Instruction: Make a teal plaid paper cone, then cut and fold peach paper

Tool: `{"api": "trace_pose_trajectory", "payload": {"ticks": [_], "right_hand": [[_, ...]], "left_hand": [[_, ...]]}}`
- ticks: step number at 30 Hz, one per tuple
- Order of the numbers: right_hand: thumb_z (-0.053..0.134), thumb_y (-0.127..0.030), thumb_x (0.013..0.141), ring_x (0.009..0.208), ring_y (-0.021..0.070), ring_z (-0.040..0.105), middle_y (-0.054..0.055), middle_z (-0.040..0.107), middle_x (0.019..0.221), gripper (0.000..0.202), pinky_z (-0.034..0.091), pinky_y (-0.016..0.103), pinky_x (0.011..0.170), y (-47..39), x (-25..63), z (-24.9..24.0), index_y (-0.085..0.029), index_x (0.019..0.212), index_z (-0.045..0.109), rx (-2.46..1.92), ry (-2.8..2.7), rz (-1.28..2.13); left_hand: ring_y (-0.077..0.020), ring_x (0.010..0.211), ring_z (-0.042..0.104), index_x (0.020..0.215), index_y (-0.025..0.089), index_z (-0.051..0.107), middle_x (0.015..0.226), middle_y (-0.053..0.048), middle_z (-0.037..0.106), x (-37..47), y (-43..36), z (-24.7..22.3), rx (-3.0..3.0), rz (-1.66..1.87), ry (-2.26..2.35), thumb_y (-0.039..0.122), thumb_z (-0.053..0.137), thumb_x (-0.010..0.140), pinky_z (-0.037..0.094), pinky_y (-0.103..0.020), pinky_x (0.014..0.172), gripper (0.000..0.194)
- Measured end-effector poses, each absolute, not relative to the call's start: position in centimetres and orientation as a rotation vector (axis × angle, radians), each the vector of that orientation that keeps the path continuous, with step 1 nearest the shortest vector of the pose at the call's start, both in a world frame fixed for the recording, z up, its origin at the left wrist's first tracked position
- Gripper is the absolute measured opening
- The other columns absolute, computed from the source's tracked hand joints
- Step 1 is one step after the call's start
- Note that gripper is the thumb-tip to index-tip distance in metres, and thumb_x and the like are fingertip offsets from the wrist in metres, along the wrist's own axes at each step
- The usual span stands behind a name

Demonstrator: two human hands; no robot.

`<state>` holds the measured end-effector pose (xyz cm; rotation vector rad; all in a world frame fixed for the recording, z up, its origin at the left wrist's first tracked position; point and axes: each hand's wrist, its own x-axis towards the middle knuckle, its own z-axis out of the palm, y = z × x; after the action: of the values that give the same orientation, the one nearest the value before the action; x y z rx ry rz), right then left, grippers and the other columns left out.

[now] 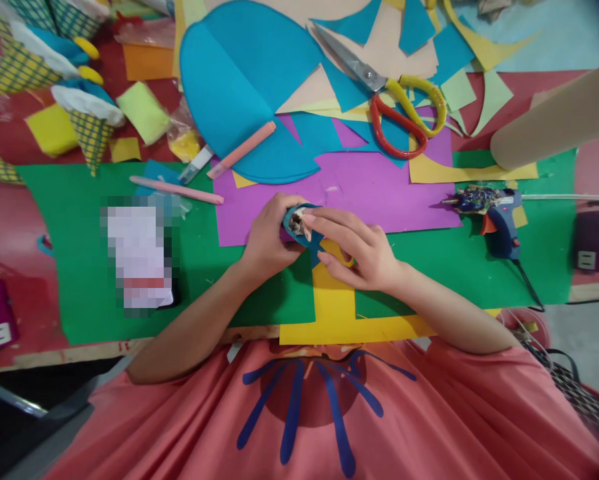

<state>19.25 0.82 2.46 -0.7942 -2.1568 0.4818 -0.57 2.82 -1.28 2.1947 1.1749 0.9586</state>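
Observation:
A small blue roll with whitish, dark-flecked stuffing in its open top is wrapped by the fingers of my left hand. The fingertips of my right hand press on the stuffing at the roll's right rim, its thumb apart below. Under the hands lie a purple sheet, a green sheet and a yellow strip. Large red-and-yellow-handled scissors rest on blue and cream scraps beyond them.
A glue gun with a cord lies at right, below a cardboard tube. A blurred-out phone-like object is at left. Pink markers, a large blue circle and checkered cloth pieces lie farther back.

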Motion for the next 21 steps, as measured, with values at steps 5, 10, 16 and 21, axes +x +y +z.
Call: {"api": "trace_pose_trajectory", "payload": {"ticks": [5,10,16,21], "right_hand": [[0.042,-0.028,0.098,0.109,0.0146,0.067,0.015,0.067,0.127,0.039,0.058,0.018,0.068,0.63,19.17,1.97,-0.008,0.128,0.056,-0.846,-2.262,0.468],[0.037,-0.031,0.100,0.104,0.0139,0.070,0.012,0.062,0.136,0.042,0.054,0.019,0.059,0.49,19.04,1.90,-0.011,0.133,0.057,-0.902,-2.440,0.353],[0.029,-0.037,0.103,0.093,0.0140,0.072,0.011,0.059,0.139,0.048,0.053,0.022,0.059,0.57,18.77,2.32,-0.015,0.139,0.053,-1.001,-2.561,0.418],[0.028,-0.034,0.102,0.083,0.0158,0.071,0.016,0.059,0.137,0.048,0.055,0.027,0.064,0.49,18.76,2.43,-0.012,0.136,0.054,-0.998,-2.599,0.383]], "left_hand": [[-0.0180,0.084,0.065,0.111,0.025,0.047,0.093,-0.002,0.061,-0.32,2.75,-1.26,2.212,0.975,1.180,0.027,0.056,0.082,0.055,-0.031,0.070,0.030],[-0.0197,0.092,0.066,0.113,0.026,0.045,0.101,-0.003,0.062,-0.53,2.66,-1.36,2.174,0.913,1.223,0.023,0.058,0.077,0.056,-0.033,0.077,0.038],[-0.0203,0.094,0.065,0.116,0.026,0.043,0.101,-0.003,0.061,-0.72,2.68,-1.88,2.224,0.862,1.200,0.026,0.057,0.077,0.057,-0.034,0.079,0.041],[-0.0196,0.092,0.065,0.114,0.027,0.041,0.100,-0.002,0.060,-0.38,2.68,-1.73,2.228,0.863,1.164,0.025,0.055,0.080,0.057,-0.034,0.078,0.037]]}}
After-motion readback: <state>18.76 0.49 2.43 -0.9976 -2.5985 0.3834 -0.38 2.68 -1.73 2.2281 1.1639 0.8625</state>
